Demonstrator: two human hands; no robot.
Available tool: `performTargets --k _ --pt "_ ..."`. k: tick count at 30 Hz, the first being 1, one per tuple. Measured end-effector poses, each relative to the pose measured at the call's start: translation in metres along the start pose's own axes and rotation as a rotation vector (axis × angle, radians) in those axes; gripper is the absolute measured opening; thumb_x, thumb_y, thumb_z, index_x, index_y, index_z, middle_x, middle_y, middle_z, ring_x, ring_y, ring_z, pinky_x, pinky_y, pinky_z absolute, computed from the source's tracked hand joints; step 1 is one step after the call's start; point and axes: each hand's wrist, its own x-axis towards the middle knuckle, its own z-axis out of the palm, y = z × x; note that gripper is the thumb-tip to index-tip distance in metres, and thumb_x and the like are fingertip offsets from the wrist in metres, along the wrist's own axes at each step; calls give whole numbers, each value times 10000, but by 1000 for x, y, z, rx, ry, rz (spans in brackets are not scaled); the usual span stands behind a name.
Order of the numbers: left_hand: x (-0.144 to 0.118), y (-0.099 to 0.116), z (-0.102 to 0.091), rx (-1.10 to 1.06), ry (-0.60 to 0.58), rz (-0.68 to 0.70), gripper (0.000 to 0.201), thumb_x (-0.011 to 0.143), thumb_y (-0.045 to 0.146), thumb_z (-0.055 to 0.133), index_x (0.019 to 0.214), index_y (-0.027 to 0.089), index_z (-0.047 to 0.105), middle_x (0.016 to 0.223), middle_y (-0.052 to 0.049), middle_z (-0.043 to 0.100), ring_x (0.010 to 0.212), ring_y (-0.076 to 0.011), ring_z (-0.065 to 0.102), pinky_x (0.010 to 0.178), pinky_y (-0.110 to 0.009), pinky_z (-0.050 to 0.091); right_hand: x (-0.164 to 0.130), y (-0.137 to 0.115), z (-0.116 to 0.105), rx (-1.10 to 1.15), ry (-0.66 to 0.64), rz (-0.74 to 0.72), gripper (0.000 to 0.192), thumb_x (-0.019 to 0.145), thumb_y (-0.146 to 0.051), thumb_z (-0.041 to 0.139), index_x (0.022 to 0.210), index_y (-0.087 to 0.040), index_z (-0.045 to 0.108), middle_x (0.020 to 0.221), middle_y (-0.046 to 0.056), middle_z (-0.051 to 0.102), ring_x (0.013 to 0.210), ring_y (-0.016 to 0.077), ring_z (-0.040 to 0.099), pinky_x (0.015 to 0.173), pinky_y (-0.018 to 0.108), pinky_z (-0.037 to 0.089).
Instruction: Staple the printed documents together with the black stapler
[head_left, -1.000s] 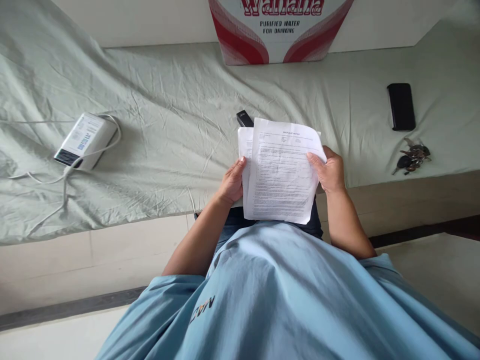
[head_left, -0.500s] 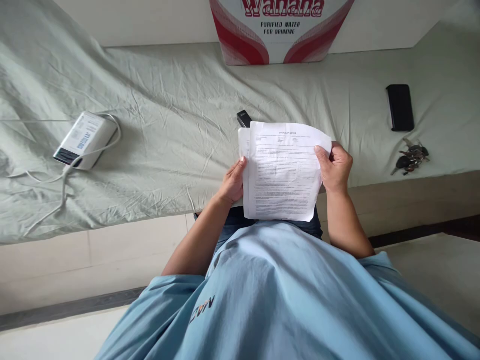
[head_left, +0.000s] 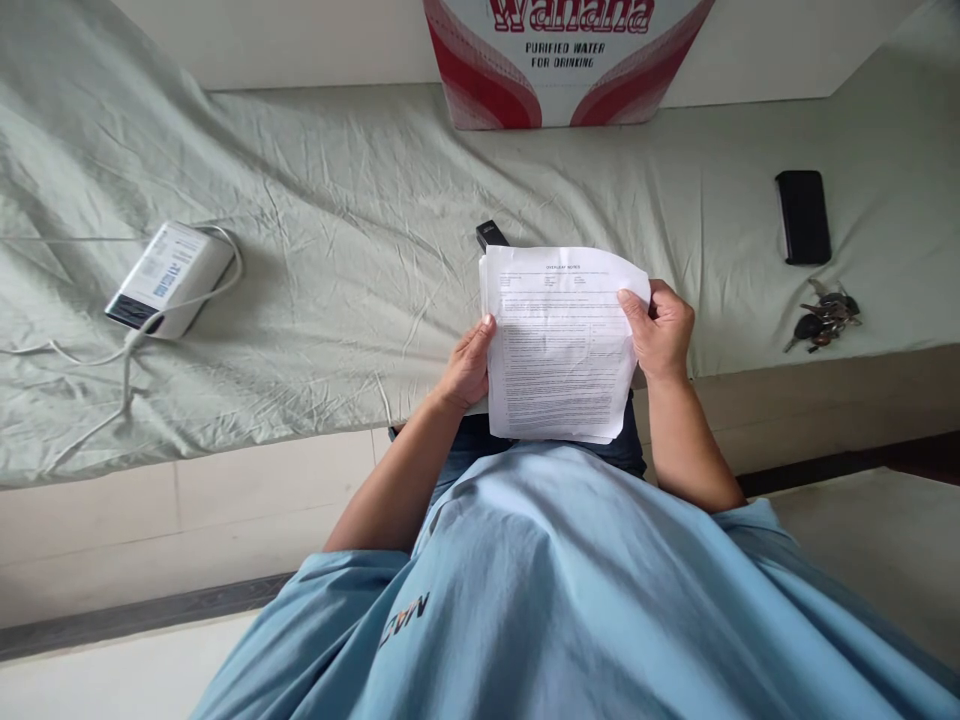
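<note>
White printed sheets (head_left: 559, 345), a thin stack of them, sit between both hands above the near edge of a bed (head_left: 337, 330) covered in a pale green sheet. Head view: the left hand (head_left: 466, 368) is closed on the stack's left edge, thumb on the front page about halfway down, fingers hidden behind. The right hand (head_left: 661, 330) pinches the right edge nearer the top, thumb pressed on the front and fingers curled behind the paper. The pages look roughly squared, with only slivers of the back sheets showing along the left and bottom edges, so the gathering and lining-up seems largely done. The stack is not yet set down or fastened, and it is held in the air over the person's lap, tilted up toward the camera.

Just beyond the top left corner of the papers, a small black object (head_left: 491, 235) lies on the bed, partly hidden; what it is cannot be told. Well to the left rests a white box with a cable (head_left: 169, 278). To the right, apart from the hands, lie a black phone (head_left: 802, 216) and a bunch of keys (head_left: 823, 318). A red-and-white water carton (head_left: 566, 60) stands at the far side against the wall.
</note>
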Motion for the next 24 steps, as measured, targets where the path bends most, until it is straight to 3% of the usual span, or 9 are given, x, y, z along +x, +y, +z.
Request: performTargets --k 9,12,15,20,24 --pt "-2 2 1 3 15 6 581 773 636 998 1134 216 822 1125 -84 876 1378 -390 750 1168 -507 648 -4 7 4 -2 -14 8 524 960 -765 709 857 -252 702 688 -28 576 652 165 528 645 334 464" --pt "-2 2 1 -6 6 8 603 772 629 1005 1157 205 815 1177 -101 871 1352 -382 764 1176 -516 640 -4 19 7 5 25 18 465 956 -718 733 1038 -260 730 908 22 704 795 194 624 726 344 540" --pt "-3 3 1 -4 -15 6 609 801 619 991 1201 198 806 1203 -115 868 1357 -380 761 1184 -520 634 -2 33 9 57 74 62 538 920 -721 767 1212 -272 717 1142 77 752 938 216 683 780 354 580" --pt "-2 2 0 -2 -22 13 609 786 632 997 1175 201 812 1197 -112 869 1341 -377 771 1184 -509 636 -5 44 11 199 -20 171 505 916 -750 760 992 -251 738 862 5 726 773 184 652 734 330 547" --pt "-1 1 0 0 -11 18 588 805 628 984 1173 203 814 1186 -114 869 1339 -382 770 1176 -515 640 -7 38 12 218 11 169 468 904 -710 802 858 -251 722 746 -30 664 689 163 587 678 319 500"
